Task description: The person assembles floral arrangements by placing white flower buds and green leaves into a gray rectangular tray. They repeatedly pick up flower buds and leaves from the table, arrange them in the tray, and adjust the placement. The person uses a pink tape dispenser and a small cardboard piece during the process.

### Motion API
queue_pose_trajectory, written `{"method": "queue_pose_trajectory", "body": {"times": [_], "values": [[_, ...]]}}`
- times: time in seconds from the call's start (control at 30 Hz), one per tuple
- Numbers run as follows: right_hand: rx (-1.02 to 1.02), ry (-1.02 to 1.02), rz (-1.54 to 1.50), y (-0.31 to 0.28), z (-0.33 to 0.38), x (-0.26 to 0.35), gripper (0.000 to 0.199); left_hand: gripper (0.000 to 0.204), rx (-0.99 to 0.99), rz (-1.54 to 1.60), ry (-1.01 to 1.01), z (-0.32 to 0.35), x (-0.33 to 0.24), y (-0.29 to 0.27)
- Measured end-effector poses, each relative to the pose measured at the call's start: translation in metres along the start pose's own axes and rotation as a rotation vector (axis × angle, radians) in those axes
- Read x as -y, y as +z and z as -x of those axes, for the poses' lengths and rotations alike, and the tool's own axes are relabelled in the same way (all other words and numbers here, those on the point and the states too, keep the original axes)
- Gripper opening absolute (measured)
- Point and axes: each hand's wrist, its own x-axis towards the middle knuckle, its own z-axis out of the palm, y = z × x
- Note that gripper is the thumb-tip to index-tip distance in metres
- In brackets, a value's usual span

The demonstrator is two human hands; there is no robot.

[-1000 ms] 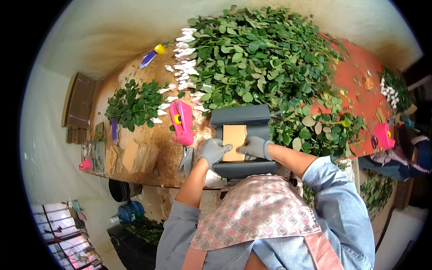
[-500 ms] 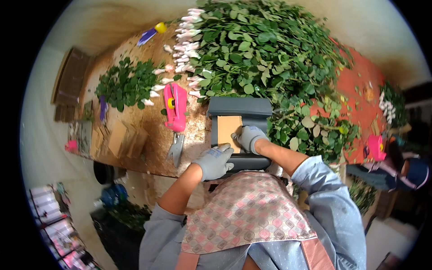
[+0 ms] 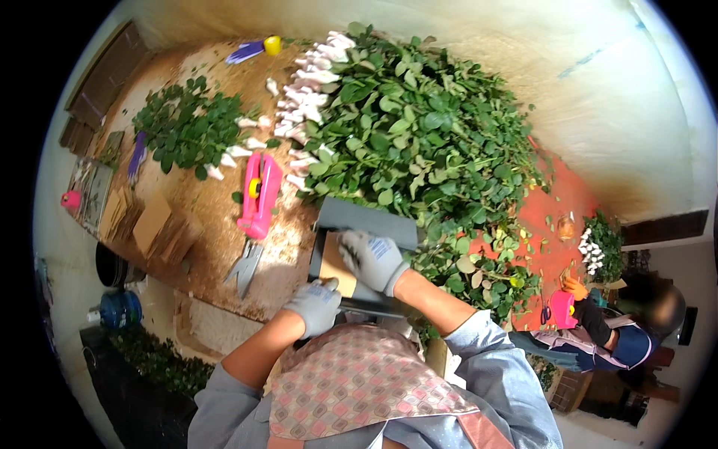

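Observation:
A tan cardboard sheet [image 3: 340,274] lies in a dark grey tray-like stand [image 3: 366,221] with a raised far edge, right in front of me. My right hand [image 3: 372,262], in a grey glove, is over the sheet, its fingers bent onto the upper part and partly hiding it. At the near left corner my left hand [image 3: 313,307], also gloved in grey, has its thumb on the sheet's lower edge; its other fingers are mostly hidden. Left of the stand lie a pink tape dispenser [image 3: 259,196] and grey-bladed shears [image 3: 244,269].
A big heap of leafy stems [image 3: 426,135] with white-wrapped heads [image 3: 305,97] fills the far side. Another leafy bunch [image 3: 187,123] and cardboard pieces [image 3: 153,224] lie left. A person [image 3: 621,337] with an orange glove [image 3: 574,288] works at the red tabletop [image 3: 562,187] on the right.
My right hand has gone from the sheet's right edge up and across its upper part. My left hand stays at the near left corner. The view has turned, showing more of the other person.

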Motion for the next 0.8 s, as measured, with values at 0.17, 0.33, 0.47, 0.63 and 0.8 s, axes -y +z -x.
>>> {"method": "queue_pose_trajectory", "body": {"times": [0.17,0.33,0.47,0.63,0.8], "values": [[-0.458,0.13,0.235,-0.073,-0.073,-0.075,0.025,0.029,0.018,-0.005,0.003,-0.005,-0.004,-0.006],[-0.073,0.482,0.702,-0.043,-0.095,-0.159,0.037,0.027,0.004,0.02,-0.035,-0.004,0.0,-0.001],[0.153,0.5,0.791,-0.041,-0.071,-0.166,0.03,0.031,0.043,0.004,-0.045,-0.006,-0.004,-0.005],[-0.011,0.309,0.974,-0.088,-0.053,-0.141,0.023,0.032,0.027,-0.005,-0.018,-0.006,-0.002,-0.004],[-0.376,0.173,0.853,-0.175,-0.017,-0.088,0.045,0.033,0.024,-0.002,-0.026,-0.005,0.002,0.002]]}}
